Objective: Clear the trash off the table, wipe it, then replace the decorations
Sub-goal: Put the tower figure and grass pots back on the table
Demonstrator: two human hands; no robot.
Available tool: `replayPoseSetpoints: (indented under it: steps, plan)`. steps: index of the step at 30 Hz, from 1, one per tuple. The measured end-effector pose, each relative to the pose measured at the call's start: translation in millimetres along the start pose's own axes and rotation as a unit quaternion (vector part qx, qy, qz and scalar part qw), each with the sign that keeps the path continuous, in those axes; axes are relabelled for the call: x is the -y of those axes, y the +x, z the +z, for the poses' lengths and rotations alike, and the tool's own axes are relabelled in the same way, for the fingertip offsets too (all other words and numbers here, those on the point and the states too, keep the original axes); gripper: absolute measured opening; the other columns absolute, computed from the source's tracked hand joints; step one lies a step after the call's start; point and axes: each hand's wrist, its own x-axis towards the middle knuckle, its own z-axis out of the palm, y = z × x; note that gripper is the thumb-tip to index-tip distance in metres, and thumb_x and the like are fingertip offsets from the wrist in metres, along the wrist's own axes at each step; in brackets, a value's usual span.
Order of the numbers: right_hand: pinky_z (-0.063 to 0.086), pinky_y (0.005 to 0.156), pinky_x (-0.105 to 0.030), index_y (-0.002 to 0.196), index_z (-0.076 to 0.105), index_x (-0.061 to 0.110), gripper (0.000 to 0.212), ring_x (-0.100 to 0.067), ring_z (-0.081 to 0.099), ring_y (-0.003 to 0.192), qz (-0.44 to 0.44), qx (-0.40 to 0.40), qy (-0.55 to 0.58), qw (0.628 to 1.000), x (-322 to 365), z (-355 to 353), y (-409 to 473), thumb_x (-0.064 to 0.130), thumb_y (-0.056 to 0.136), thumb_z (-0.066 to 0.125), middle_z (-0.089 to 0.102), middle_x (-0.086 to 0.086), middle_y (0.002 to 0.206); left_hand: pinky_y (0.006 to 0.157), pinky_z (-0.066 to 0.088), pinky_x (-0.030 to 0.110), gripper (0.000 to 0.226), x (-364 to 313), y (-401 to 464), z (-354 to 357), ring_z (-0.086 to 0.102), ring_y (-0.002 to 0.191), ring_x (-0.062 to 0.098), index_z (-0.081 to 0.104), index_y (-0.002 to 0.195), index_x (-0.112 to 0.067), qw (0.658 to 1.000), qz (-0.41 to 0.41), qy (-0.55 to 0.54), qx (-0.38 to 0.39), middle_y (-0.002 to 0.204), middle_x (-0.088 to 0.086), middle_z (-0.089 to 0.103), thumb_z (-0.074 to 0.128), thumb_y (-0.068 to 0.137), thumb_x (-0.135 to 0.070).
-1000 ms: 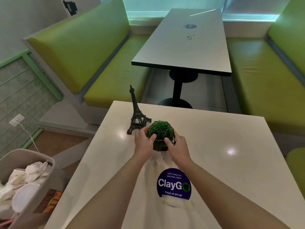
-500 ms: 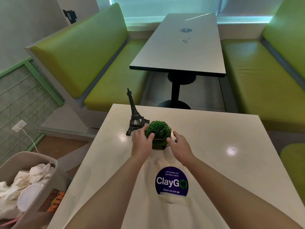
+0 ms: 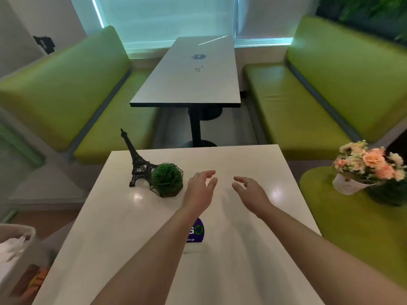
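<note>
Both hands were held open over the middle of the white table (image 3: 253, 249), with nothing in them. The left hand (image 3: 199, 191) was just beside the green grass ball (image 3: 167, 180). The right hand (image 3: 251, 195) was further right. The ball was set near the far left corner, touching the little black tower (image 3: 137, 161). A flower pot (image 3: 352, 184) was seen on the green seat (image 3: 361, 230), off the right edge.

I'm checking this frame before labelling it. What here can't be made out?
Head view:
- Purple sticker: most of its text is covered by the left forearm.
- Bin: cut off by the left and bottom edges.
- Marks on the far table: too small to read.
</note>
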Motion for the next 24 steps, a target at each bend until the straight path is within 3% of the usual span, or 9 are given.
replayPoseSetpoints:
  steps: [5, 8, 12, 20, 22, 24]
  plan:
    - [0.039, 0.103, -0.033, 0.132, 0.059, 0.018, 0.034, -0.023, 0.047, 0.131, 0.024, -0.058, -0.003, 0.998, -42.0, -75.1, -19.9, 0.029, 0.101, 0.052, 0.053, -0.003, 0.139, 0.096, 0.040, 0.026, 0.034, -53.4, -6.1, 60.0, 0.051, 0.120, 0.014, 0.057, 0.132, -0.027, 0.997, 0.012, 0.006, 0.077, 0.128, -0.005, 0.058, 0.049, 0.101, -0.036]
    - [0.043, 0.101, -0.034, 0.127, 0.063, 0.015, 0.030, -0.022, 0.053, 0.123, 0.037, -0.088, 0.005, 0.995, -69.5, -114.7, -24.6, 0.025, 0.099, 0.054, 0.059, -0.005, 0.131, 0.101, 0.042, 0.031, 0.034, -86.5, -7.4, 93.5, 0.053, 0.118, 0.016, 0.059, 0.131, -0.025, 0.995, 0.026, 0.005, 0.098, 0.127, -0.003, 0.059, 0.051, 0.100, -0.037]
    - [0.048, 0.082, -0.031, 0.124, 0.065, 0.019, 0.029, -0.019, 0.060, 0.099, 0.079, -0.141, -0.013, 0.987, -120.5, -178.8, -36.6, 0.025, 0.098, 0.053, 0.065, -0.003, 0.120, 0.103, 0.043, 0.034, 0.035, -140.2, -17.7, 157.5, 0.056, 0.117, 0.018, 0.060, 0.131, -0.021, 0.990, 0.052, -0.008, 0.132, 0.128, 0.001, 0.060, 0.052, 0.100, -0.035]
    - [0.038, 0.055, -0.025, 0.123, 0.064, 0.021, 0.028, -0.019, 0.059, 0.088, 0.158, -0.195, -0.040, 0.967, -215.9, -282.9, -37.5, 0.029, 0.100, 0.051, 0.064, -0.002, 0.119, 0.104, 0.045, 0.034, 0.040, -217.1, -32.3, 285.0, 0.056, 0.121, 0.016, 0.056, 0.135, -0.017, 0.975, 0.039, -0.028, 0.219, 0.133, 0.000, 0.060, 0.051, 0.100, -0.036]
    - [0.043, 0.060, -0.026, 0.122, 0.064, 0.022, 0.027, -0.020, 0.059, 0.089, 0.172, -0.202, -0.047, 0.963, -238.3, -309.1, -34.2, 0.031, 0.100, 0.051, 0.064, -0.003, 0.119, 0.104, 0.044, 0.034, 0.042, -234.6, -32.5, 318.7, 0.056, 0.121, 0.016, 0.054, 0.136, -0.016, 0.969, 0.034, -0.016, 0.245, 0.134, 0.000, 0.059, 0.051, 0.100, -0.037]
    - [0.050, 0.080, -0.033, 0.121, 0.065, 0.022, 0.027, -0.022, 0.059, 0.102, 0.180, -0.210, -0.049, 0.960, -256.8, -328.8, -31.6, 0.031, 0.099, 0.052, 0.063, -0.003, 0.122, 0.105, 0.044, 0.035, 0.045, -246.8, -30.8, 349.0, 0.056, 0.121, 0.017, 0.053, 0.137, -0.015, 0.964, 0.020, -0.017, 0.264, 0.136, 0.002, 0.058, 0.051, 0.100, -0.039]
